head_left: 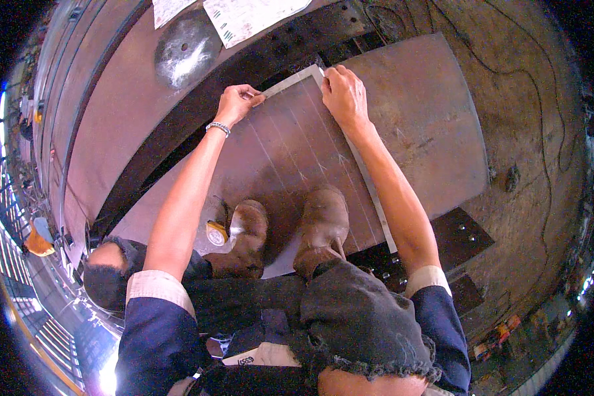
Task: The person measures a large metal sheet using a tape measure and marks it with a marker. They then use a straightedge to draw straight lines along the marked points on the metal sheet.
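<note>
Boots [290,231] (tape measure [216,233] beside) on steel plate [277,152]; both hands' fingers pressed onto square [297,76].

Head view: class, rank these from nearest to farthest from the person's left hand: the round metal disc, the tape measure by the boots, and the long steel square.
From the left hand:
1. Long steel square, its short arm right at the fingertips, on the brown steel plate.
2. Round metal disc, up and to the left.
3. Tape measure, far below, beside the left boot.
</note>
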Demonstrator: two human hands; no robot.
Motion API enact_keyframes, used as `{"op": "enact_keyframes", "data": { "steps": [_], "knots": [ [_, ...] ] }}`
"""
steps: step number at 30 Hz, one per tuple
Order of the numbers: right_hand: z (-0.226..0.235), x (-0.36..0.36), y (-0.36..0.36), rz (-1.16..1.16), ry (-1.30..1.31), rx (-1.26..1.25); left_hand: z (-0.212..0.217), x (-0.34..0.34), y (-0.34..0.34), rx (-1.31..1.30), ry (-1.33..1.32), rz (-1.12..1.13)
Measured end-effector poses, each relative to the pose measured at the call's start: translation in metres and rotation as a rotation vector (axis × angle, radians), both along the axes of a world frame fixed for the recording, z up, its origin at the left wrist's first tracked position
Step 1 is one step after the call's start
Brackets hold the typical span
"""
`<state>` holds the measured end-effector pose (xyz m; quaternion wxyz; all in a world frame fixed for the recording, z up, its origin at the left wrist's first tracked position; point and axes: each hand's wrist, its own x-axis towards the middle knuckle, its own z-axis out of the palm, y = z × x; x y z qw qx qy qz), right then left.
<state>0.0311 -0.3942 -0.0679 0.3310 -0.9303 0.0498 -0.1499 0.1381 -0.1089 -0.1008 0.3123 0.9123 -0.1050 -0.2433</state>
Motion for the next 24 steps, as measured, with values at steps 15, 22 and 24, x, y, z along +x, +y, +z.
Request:
{"op": "enact_keyframes", "data": {
  "steps": [15, 22, 24],
  "knots": [
    [0.027, -0.075, -0.018, 0.142, 0.358, -0.103, 0.008, -0.001, 0.003, 0.051, -0.071, -0.018],
    [0.069, -0.262, -0.048, 0.129, 0.703, -0.144, 0.011, -0.006, -0.014, 0.088, -0.04, -0.019],
    [0.078, -0.299, -0.049, 0.177, 0.806, -0.166, 0.002, 0.002, 0.006, 0.06, -0.047, 0.002]
  ]
}}
